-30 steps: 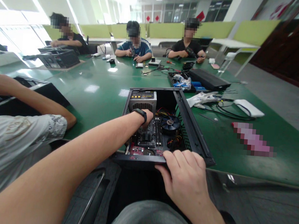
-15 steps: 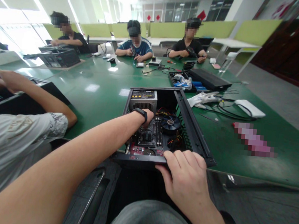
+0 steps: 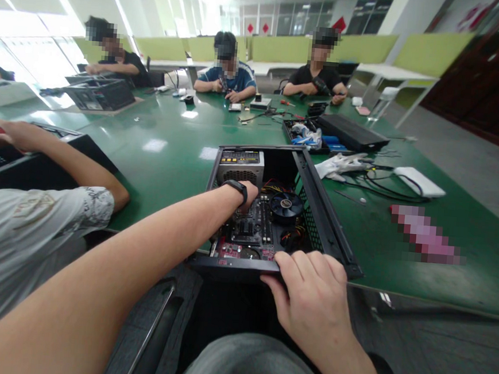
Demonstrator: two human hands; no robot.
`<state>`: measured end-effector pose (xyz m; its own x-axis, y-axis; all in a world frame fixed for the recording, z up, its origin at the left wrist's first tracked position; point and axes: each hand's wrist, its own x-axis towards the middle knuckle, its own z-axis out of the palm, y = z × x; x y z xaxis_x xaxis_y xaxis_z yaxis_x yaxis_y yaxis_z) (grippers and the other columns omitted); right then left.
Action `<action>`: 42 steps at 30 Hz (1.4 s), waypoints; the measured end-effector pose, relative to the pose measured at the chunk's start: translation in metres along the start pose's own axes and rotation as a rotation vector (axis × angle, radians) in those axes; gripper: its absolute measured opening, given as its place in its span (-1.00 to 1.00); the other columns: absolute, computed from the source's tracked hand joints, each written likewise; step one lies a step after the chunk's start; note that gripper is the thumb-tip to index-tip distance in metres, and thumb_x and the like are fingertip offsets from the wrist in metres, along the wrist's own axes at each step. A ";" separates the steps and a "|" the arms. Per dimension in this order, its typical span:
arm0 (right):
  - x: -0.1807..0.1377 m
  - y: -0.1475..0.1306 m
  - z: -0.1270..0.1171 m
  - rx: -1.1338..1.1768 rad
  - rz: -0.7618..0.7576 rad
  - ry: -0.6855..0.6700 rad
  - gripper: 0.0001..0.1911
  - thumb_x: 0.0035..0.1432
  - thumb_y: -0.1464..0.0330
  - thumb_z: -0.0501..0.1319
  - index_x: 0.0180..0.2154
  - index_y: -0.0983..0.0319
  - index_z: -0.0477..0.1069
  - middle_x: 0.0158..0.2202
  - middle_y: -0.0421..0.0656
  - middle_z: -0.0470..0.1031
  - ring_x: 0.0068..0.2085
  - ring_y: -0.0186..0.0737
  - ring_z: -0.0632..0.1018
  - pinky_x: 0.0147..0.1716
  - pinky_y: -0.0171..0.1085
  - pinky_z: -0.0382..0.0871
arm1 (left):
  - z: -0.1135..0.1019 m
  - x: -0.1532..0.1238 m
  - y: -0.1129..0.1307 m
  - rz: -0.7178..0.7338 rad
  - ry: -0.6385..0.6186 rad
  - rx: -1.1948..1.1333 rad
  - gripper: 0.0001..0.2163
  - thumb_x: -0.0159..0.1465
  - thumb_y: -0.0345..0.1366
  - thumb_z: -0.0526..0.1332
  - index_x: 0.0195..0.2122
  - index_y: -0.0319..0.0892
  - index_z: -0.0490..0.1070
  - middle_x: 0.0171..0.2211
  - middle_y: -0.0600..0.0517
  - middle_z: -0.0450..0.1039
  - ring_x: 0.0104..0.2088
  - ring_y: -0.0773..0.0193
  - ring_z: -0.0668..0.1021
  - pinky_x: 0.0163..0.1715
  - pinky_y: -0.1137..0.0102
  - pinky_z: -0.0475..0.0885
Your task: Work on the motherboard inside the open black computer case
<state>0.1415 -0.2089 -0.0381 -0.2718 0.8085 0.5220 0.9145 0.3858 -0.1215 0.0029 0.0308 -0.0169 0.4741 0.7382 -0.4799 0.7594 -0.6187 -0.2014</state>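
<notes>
Green laminate covers the long table (image 3: 162,140), and an open black computer case (image 3: 332,239) lies flat at its near edge, lid off. A motherboard (image 3: 252,233) fills the case floor. A grey power supply unit (image 3: 240,166) sits in the far left corner. A round cooler fan (image 3: 286,204) stands right of centre. Red, yellow and black wires (image 3: 275,186) run between the power supply and the fan.

The left hand (image 3: 247,197), with a black band (image 3: 235,187) on its wrist, reaches down into the case. It lies over the motherboard just in front of the power supply. Its fingers are hidden behind the wrist, so whether they pinch anything cannot be told. The right hand (image 3: 310,298) clasps the near wall of the case, fingers curled over the top edge and thumb outside.

To the left, a neighbour's hand (image 3: 16,133) rests on another dark case (image 3: 79,153). Farther right on the table lies a flat black panel (image 3: 352,133). Just beside it is a shallow black tray (image 3: 286,133) holding blue and white parts. White gloves (image 3: 340,164) lie just right of the open case. A white box (image 3: 418,181) with black cable (image 3: 379,188) looped by it lies near them.
</notes>
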 end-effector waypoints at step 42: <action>0.001 0.000 -0.001 -0.012 -0.011 0.005 -0.79 0.27 0.23 0.19 -0.11 0.18 0.40 -0.34 -0.16 0.40 -0.25 -0.12 0.31 -0.16 -0.08 0.09 | 0.003 0.003 0.002 -0.019 0.033 0.001 -0.46 -0.16 -0.25 0.52 -0.09 -0.30 0.62 -0.11 -0.28 0.60 -0.10 -0.09 0.62 -0.12 0.27 0.53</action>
<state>0.1411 -0.2085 -0.0362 -0.2802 0.8021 0.5273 0.9151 0.3891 -0.1056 0.0044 0.0312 -0.0210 0.4741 0.7582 -0.4477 0.7677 -0.6049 -0.2115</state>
